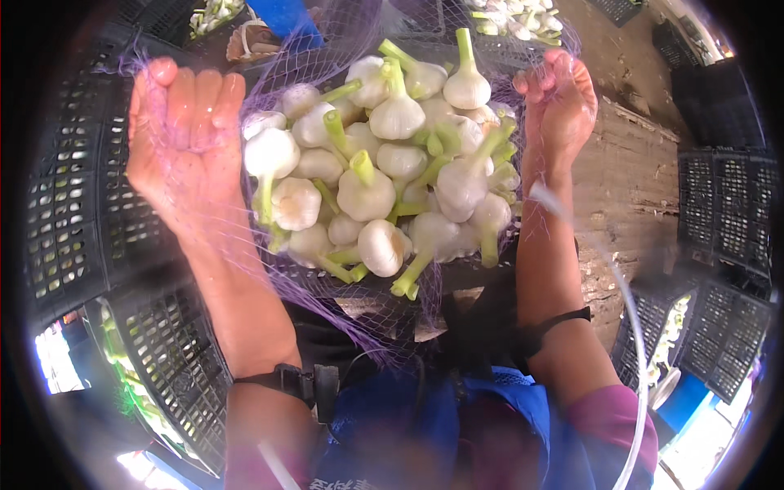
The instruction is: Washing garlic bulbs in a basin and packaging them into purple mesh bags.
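Note:
Many white garlic bulbs (376, 192) with short green stems lie heaped in front of me, with a purple mesh net bag (314, 306) spread around and under them. To the left of the heap, my left hand (186, 135) is turned palm up with bent fingers, closed on the net; strands run over the palm and wrist. My right hand (559, 106), at the heap's right, has its fingers curled round the net's other edge. Both hands look wet. Beneath the heap, the support is mostly hidden by garlic and mesh.
Black slatted crates (69, 196) stand at my left, one holding garlic at lower left. More black crates (706, 196) are stacked at the right beside a wooden plank surface (625, 171). A clear tube (629, 302) curves past my right arm. Further garlic (523, 18) lies beyond.

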Tool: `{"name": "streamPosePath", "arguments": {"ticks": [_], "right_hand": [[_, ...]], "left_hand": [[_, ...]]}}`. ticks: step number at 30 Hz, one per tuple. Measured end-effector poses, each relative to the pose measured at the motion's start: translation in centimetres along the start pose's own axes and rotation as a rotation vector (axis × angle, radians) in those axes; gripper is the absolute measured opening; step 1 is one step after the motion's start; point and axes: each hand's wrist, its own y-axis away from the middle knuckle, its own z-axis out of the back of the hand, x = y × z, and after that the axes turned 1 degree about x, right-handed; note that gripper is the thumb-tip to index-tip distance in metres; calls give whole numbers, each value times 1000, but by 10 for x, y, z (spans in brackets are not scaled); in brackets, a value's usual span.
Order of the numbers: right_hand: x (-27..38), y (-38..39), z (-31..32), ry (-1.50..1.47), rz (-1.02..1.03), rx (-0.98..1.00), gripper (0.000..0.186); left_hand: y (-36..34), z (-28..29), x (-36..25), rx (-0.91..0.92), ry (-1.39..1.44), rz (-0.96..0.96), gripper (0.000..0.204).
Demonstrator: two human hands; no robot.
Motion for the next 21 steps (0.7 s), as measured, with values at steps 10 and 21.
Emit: {"name": "streamPosePath", "arguments": {"ticks": [10, 21], "right_hand": [[-20, 4, -6, 398, 47, 41, 16], [11, 34, -72, 239, 156, 231, 17]], "left_hand": [[6, 57, 76, -134, -50, 123, 18], [17, 46, 74, -127, -39, 116, 17]]}}
